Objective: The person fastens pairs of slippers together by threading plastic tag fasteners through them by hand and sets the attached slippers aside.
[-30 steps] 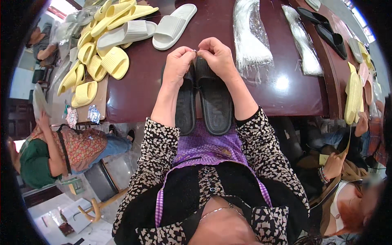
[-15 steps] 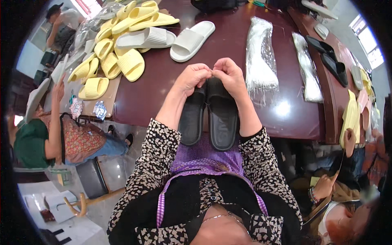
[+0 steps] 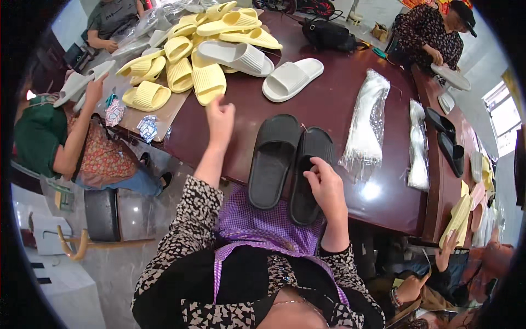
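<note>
The person's right hand (image 3: 327,183) rests on the right one of two black slippers (image 3: 291,164). Its fingers curl loosely over the slipper's edge and press on it, likely to keep the pair from sliding off. It does not look like a tight grip. The slippers lie side by side just under this hand, with their heels hanging over the near edge of the dark red table (image 3: 339,82), above the person's lap.

The left hand (image 3: 220,118) is up and out to the left, well apart from the black slippers. It reaches toward a pile of yellow slippers (image 3: 197,71) just past its fingertips. It holds nothing that can be seen. The fingers look partly closed, but only the back of the hand shows, so how open it is cannot be told.

Past the right hand lie two white slippers (image 3: 268,68) and two clear bags of white strips (image 3: 368,126). What the strips are is hard to make out. Other people sit around the table, partly cut off at the rim.
</note>
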Demonstrator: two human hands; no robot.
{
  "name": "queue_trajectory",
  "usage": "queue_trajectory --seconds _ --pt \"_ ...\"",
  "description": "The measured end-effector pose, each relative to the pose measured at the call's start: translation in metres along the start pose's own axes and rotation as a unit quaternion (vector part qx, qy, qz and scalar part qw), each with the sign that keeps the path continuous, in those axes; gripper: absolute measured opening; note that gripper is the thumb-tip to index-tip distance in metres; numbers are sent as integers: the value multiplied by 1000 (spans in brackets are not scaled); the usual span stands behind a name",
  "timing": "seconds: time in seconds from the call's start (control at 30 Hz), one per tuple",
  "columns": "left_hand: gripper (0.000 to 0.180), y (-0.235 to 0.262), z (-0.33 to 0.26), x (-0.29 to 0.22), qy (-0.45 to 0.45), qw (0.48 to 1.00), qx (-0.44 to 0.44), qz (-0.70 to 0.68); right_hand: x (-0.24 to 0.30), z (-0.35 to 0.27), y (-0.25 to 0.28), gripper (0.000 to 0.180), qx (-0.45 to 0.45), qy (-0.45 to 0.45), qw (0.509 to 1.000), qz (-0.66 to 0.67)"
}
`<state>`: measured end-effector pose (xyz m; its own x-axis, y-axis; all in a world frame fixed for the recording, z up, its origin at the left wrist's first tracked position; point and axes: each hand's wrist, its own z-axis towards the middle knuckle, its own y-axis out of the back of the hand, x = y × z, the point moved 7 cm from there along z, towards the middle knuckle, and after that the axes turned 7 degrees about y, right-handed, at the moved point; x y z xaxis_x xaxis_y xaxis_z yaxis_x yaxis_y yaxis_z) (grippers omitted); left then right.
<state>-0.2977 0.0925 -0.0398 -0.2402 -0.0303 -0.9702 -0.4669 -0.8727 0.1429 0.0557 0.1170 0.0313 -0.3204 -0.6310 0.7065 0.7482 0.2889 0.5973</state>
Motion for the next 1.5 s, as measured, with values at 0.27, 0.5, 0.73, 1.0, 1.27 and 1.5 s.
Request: queue_trajectory --seconds 0.27,0.5,0.73,1.0,1.27,1.5 --pt "73 26 96 4 -42 945 -61 319 6 17 -29 55 -41 87 977 -191" --pt "66 19 55 -1 -65 942 -13 330 12 36 -46 54 16 -1 977 -212" --pt "63 18 -65 -28 -90 957 94 259 -9 43 -38 45 -37 -10 978 -203" --pt "50 5 -102 -67 -20 976 201 79 7 32 20 41 -149 22 980 -132" --pt "39 -3 -108 -73 262 797 354 -413 -3 18 53 42 -213 7 976 -37" --pt "44 11 -105 -34 329 805 338 -360 -4 18 48 41 -193 -21 979 -59"
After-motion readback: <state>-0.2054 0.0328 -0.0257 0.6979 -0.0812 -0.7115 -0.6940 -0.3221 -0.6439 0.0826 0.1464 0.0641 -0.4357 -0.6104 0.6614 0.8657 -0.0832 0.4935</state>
